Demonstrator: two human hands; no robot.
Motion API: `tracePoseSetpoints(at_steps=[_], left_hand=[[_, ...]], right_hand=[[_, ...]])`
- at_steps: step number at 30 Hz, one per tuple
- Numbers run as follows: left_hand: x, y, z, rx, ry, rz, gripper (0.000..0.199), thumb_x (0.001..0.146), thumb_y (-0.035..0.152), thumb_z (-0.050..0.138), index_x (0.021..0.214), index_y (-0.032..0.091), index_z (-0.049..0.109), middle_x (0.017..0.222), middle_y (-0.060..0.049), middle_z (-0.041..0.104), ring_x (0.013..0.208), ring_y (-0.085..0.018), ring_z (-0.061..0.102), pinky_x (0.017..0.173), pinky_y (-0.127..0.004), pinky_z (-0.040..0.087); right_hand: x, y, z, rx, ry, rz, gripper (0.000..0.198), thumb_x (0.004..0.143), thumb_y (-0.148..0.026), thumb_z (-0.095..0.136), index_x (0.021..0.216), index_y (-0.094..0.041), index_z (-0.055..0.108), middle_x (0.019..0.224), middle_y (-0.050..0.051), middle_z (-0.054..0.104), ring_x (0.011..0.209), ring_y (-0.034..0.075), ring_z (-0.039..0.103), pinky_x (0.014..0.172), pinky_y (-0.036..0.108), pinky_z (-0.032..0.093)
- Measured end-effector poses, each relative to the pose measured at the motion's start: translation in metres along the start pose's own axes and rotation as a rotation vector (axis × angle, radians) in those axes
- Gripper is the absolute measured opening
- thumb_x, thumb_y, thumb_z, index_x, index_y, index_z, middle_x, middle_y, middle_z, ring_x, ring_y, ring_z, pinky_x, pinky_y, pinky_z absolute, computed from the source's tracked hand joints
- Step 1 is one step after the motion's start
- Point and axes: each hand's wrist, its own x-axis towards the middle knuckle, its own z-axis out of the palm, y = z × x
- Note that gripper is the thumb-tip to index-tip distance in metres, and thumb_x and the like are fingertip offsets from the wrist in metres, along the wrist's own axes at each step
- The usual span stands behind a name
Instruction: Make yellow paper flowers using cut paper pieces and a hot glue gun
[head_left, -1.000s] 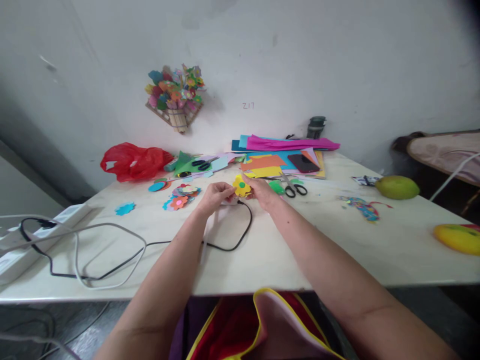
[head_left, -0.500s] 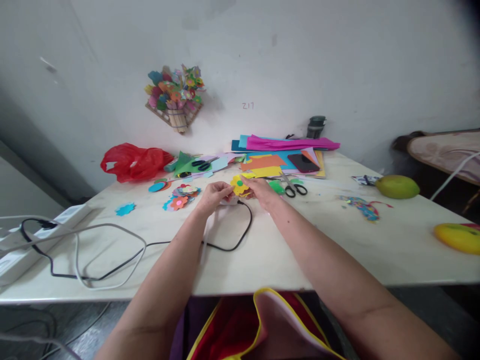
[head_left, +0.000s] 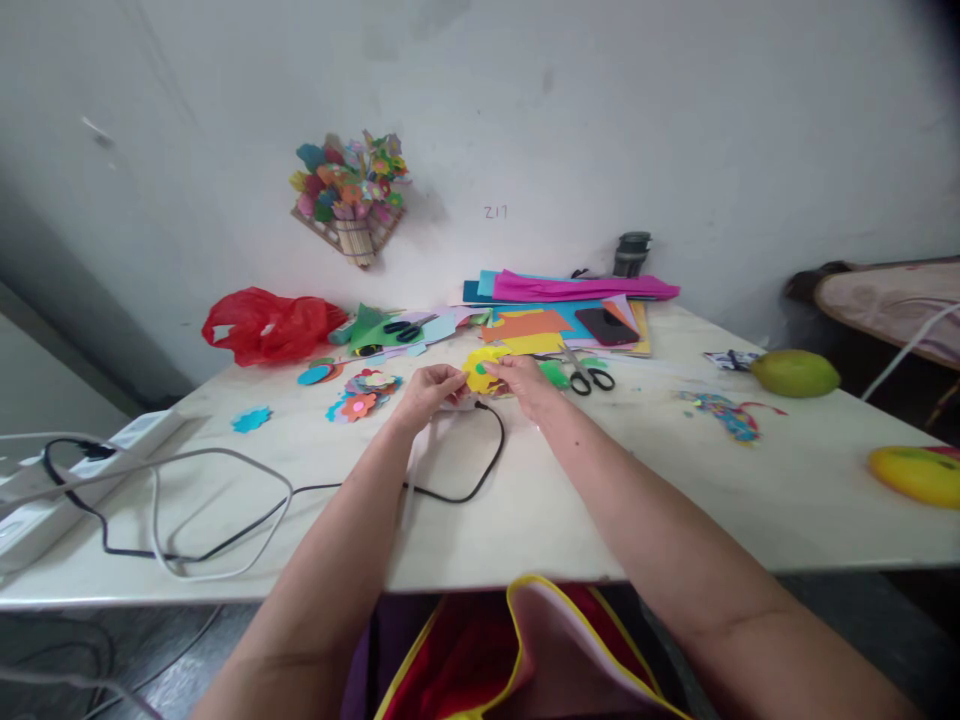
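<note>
A yellow paper flower [head_left: 475, 378] with a green centre is held up between my hands, above the middle of the table. My right hand [head_left: 521, 380] grips it from the right, the thumb lying near the green centre. At the flower's left edge, my left hand [head_left: 433, 392] is closed in a pinch. Just below the hands is a white object [head_left: 455, 405], mostly hidden, with a black cord [head_left: 501, 440] leading from it. To the left lies a pile of paper flowers [head_left: 360, 404] in several colours. Scissors [head_left: 589, 378] rest right of my right hand.
A power strip [head_left: 146, 430] and loose cables occupy the left. Coloured sheets [head_left: 525, 325], a phone [head_left: 609, 327] and a red plastic bag [head_left: 270, 325] lie along the back. Green scraps, a crumpled colourful strip [head_left: 724, 415] and two mango-like fruits [head_left: 795, 373] are on the right.
My right thumb has moved from the flower's upper edge down toward its green centre. The flower has turned slightly, and my left hand is nearly still.
</note>
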Motion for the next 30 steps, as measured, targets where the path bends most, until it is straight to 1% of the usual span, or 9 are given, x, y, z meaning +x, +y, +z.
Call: tracePoseSetpoints(at_steps=[3, 5, 7, 11, 14, 20, 26, 30], left_hand=[[0.0013, -0.0019, -0.0021, -0.049, 0.051, 0.015, 0.032, 0.069, 0.045, 0.062, 0.07, 0.013, 0.061, 0.064, -0.003, 0.061, 0.052, -0.008, 0.052, 0.05, -0.02, 0.041], [0.0021, -0.0024, -0.0025, -0.057, 0.093, 0.011, 0.034, 0.069, 0.047, 0.061, 0.071, 0.013, 0.061, 0.064, -0.003, 0.061, 0.052, -0.009, 0.053, 0.049, -0.02, 0.041], [0.0024, -0.0018, -0.0014, -0.038, 0.109, 0.001, 0.036, 0.068, 0.048, 0.061, 0.069, 0.012, 0.061, 0.064, -0.004, 0.061, 0.053, -0.009, 0.053, 0.048, -0.02, 0.041], [0.0022, -0.0001, 0.0027, 0.023, 0.113, -0.011, 0.035, 0.062, 0.046, 0.066, 0.067, 0.012, 0.061, 0.056, -0.001, 0.058, 0.049, -0.008, 0.051, 0.048, -0.02, 0.04], [0.0023, -0.0003, 0.0036, 0.048, 0.127, -0.009, 0.034, 0.063, 0.046, 0.066, 0.064, 0.013, 0.059, 0.052, 0.0, 0.056, 0.047, -0.008, 0.049, 0.048, -0.021, 0.04], [0.0028, -0.0016, 0.0008, 0.039, 0.119, -0.021, 0.035, 0.063, 0.046, 0.066, 0.064, 0.013, 0.058, 0.053, 0.0, 0.056, 0.048, -0.008, 0.05, 0.049, -0.021, 0.04], [0.0024, -0.0012, -0.0016, 0.029, 0.085, -0.005, 0.033, 0.066, 0.045, 0.064, 0.066, 0.012, 0.059, 0.057, -0.001, 0.058, 0.05, -0.008, 0.051, 0.048, -0.02, 0.039], [0.0014, 0.0014, -0.005, 0.006, 0.13, 0.017, 0.033, 0.066, 0.045, 0.064, 0.065, 0.013, 0.058, 0.056, -0.001, 0.058, 0.047, -0.008, 0.049, 0.047, -0.021, 0.038]], right_hand=[[0.0005, -0.0001, 0.0006, -0.022, 0.044, -0.03, 0.014, 0.067, -0.026, 0.065, 0.061, -0.014, 0.058, 0.055, 0.001, 0.06, 0.049, 0.009, 0.056, 0.042, 0.018, 0.038], [0.0007, 0.0003, 0.0013, -0.037, 0.046, -0.042, 0.017, 0.065, -0.027, 0.066, 0.058, -0.015, 0.056, 0.053, 0.0, 0.059, 0.049, 0.008, 0.055, 0.042, 0.017, 0.038], [0.0006, 0.001, 0.0019, -0.055, 0.034, -0.043, 0.02, 0.064, -0.028, 0.067, 0.057, -0.015, 0.055, 0.052, -0.001, 0.058, 0.047, 0.008, 0.053, 0.042, 0.017, 0.038], [0.0002, 0.0032, 0.0027, -0.07, 0.006, -0.054, 0.023, 0.062, -0.031, 0.068, 0.057, -0.015, 0.054, 0.052, -0.002, 0.058, 0.047, 0.008, 0.052, 0.043, 0.018, 0.04], [0.0007, 0.005, 0.0023, -0.077, -0.012, -0.07, 0.022, 0.063, -0.033, 0.067, 0.057, -0.015, 0.055, 0.053, -0.001, 0.059, 0.048, 0.009, 0.054, 0.044, 0.018, 0.04], [0.0006, 0.0036, 0.0015, -0.085, 0.018, -0.071, 0.015, 0.067, -0.029, 0.063, 0.063, -0.015, 0.059, 0.055, 0.0, 0.06, 0.051, 0.009, 0.056, 0.044, 0.018, 0.039], [-0.0015, 0.0001, 0.0028, -0.054, 0.035, -0.097, 0.016, 0.066, -0.03, 0.063, 0.062, -0.014, 0.059, 0.055, 0.0, 0.059, 0.051, 0.009, 0.055, 0.046, 0.019, 0.039], [-0.0006, 0.0003, 0.0014, -0.04, 0.074, -0.12, 0.018, 0.065, -0.032, 0.062, 0.062, -0.014, 0.06, 0.057, 0.001, 0.061, 0.051, 0.008, 0.054, 0.046, 0.018, 0.037]])
